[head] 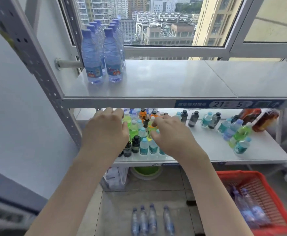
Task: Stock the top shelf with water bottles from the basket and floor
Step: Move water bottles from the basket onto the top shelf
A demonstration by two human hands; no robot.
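Observation:
Several clear water bottles with blue caps (103,53) stand in two rows at the left end of the grey top shelf (173,79). More water bottles (152,220) lie side by side on the floor below. The red basket (275,189) at the lower right holds further water bottles (249,206). My left hand (105,132) and my right hand (171,133) hover palm down in front of the lower shelf. Both hold nothing, with fingers curled and apart.
The lower shelf (207,143) carries a cluster of small green, teal, dark and orange drink bottles (139,133), with loose ones and amber bottles (258,120) to the right. A plastic bag (115,178) and green bowl (146,172) sit under it. A window is behind the rack.

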